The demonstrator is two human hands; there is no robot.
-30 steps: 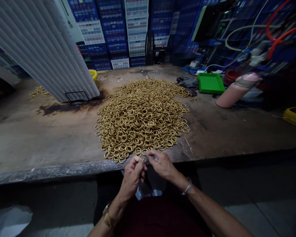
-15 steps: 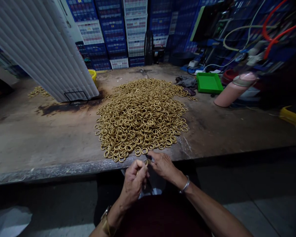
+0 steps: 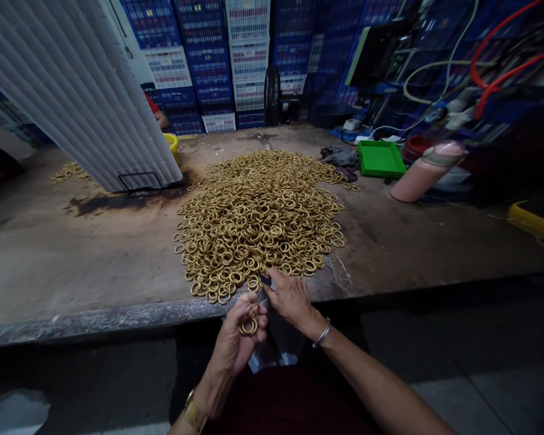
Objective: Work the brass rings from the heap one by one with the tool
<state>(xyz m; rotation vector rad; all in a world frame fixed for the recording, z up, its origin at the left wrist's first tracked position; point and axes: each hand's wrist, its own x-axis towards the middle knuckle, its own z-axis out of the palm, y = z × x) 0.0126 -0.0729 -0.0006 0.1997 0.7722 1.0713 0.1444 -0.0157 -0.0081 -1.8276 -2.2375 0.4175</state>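
Observation:
A wide heap of brass-coloured rings [image 3: 263,211] lies on the worktable [image 3: 118,254], reaching its front edge. Just off that edge, my left hand [image 3: 240,335] is turned partly palm up, its fingers curled round a few rings [image 3: 249,326]. To its right, my right hand [image 3: 291,297] is closed on a small dark tool [image 3: 265,280] at the near edge of the heap, close to the nearest rings. What kind of tool it is cannot be made out.
A ribbed pale panel stack [image 3: 90,103] in a wire stand rises at the left, a yellow container [image 3: 171,142] behind it. To the right are a green tray [image 3: 381,158], a pink bottle [image 3: 424,175] and hoses. Crates [image 3: 249,57] and part of a person's arm [image 3: 162,119] show behind.
My left hand has dropped and rolled open a little, showing rings in it. My right hand has shifted left and up with the dark tool. A person's arm has appeared behind the panels.

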